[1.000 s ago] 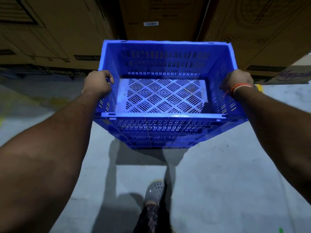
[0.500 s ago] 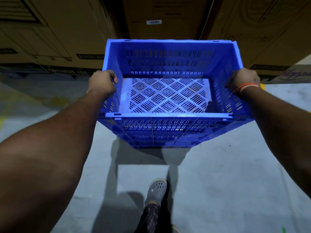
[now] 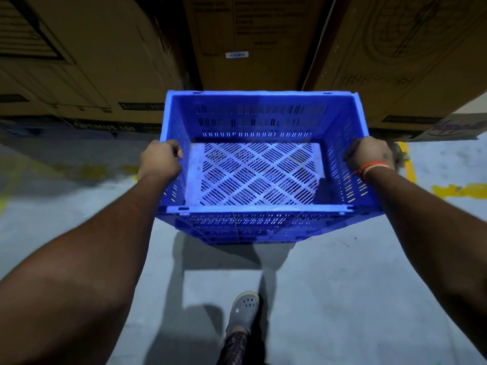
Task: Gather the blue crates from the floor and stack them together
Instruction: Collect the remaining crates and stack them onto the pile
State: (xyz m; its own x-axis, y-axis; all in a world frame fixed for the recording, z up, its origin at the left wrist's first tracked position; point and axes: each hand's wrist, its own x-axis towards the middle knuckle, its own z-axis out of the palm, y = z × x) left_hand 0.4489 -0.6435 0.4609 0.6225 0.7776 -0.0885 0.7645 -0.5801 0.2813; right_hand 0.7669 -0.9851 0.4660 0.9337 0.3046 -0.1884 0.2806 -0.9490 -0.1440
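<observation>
I hold a blue slotted plastic crate (image 3: 263,117) in front of me, above the grey floor. It is empty, with a lattice bottom. My left hand (image 3: 160,159) grips its left rim and my right hand (image 3: 369,156), with an orange band at the wrist, grips its right rim. Below the crate's front wall the ribbed edges of more blue plastic show, so it may be nested with others; I cannot tell how many.
Tall brown cardboard boxes (image 3: 250,43) form a wall right behind the crate. Worn yellow floor lines (image 3: 458,191) run at right and left. My grey clog (image 3: 243,310) steps on the concrete floor (image 3: 342,299) under the crate.
The crate sits lower in view and the cardboard boxes loom larger and closer. Both hands keep the same grip on the rims.
</observation>
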